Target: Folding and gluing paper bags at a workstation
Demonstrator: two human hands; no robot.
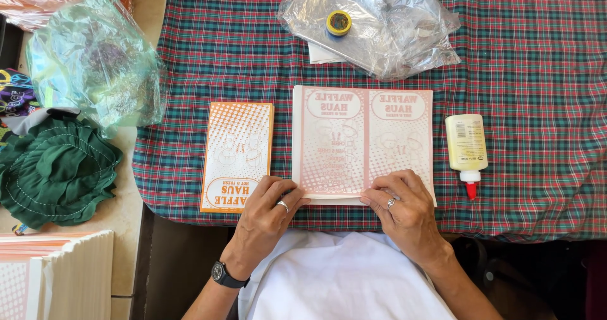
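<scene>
A stack of pink-printed white paper sheets [363, 137] lies on the plaid tablecloth [525, 73] in front of me. My left hand [269, 209], with a ring and a wristwatch, pinches the stack's near left corner. My right hand [404, 206], also ringed, presses on the near edge of the same stack. A smaller stack of orange-printed folded paper bags [237, 156] lies just left of my left hand. A pale yellow glue bottle [466, 148] with a red tip lies to the right of the sheets.
Crumpled clear plastic bags [379, 23] with a small round yellow-rimmed tin [339, 23] sit at the table's far side. Left of the table are a greenish plastic bag [95, 61], green cloth [57, 171] and a pile of paper [57, 272].
</scene>
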